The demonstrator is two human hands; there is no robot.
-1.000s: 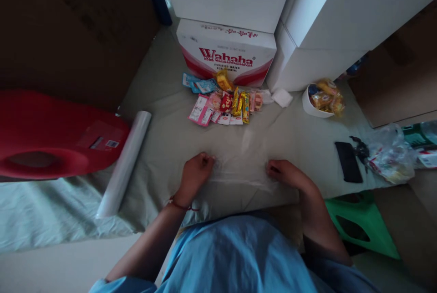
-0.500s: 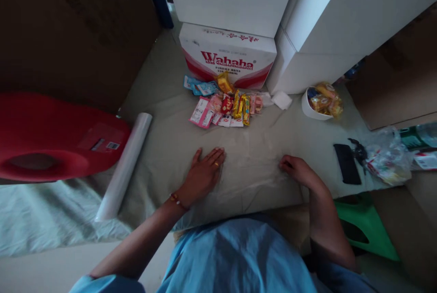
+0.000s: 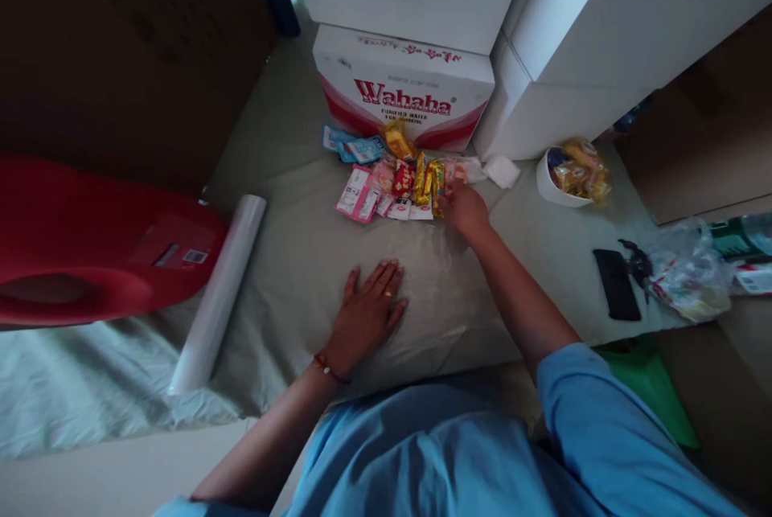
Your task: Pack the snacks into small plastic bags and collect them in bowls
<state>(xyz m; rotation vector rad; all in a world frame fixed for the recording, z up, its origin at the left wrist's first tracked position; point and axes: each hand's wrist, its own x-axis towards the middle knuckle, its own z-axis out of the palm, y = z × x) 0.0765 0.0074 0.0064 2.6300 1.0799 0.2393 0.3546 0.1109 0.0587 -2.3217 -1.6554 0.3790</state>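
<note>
My left hand [image 3: 369, 316] lies flat on the cloth-covered table, fingers stretched out, holding nothing. A clear, wrinkled plastic film seems to lie on the cloth near it. My right hand [image 3: 467, 210] has its fingertips among the small packaged snacks, at the right edge of a yellow foil-wrapped snack [image 3: 437, 179] and over a pink packet [image 3: 457, 171]. Those fingers are blurred and partly hidden, so their grip is unclear. Left of them lie a red packet [image 3: 403, 179], a pink-and-white packet [image 3: 359, 194], blue packets [image 3: 362, 149] and an orange-yellow wrapped snack [image 3: 398, 142].
Behind the snacks stands a white-and-red Wahaha carton [image 3: 404, 91]. A white bowl [image 3: 555, 186] of wrapped snacks and a folded white tissue [image 3: 502, 171] are to the right, with a black phone [image 3: 616, 284] and plastic bag [image 3: 691, 272] beyond. A film roll [image 3: 218, 296] and red container [image 3: 121, 235] lie left.
My right hand has moved forward and left from the table's right side to the snacks. My left hand stays flat, shifted slightly, with its thumb or finger spread a bit more.
</note>
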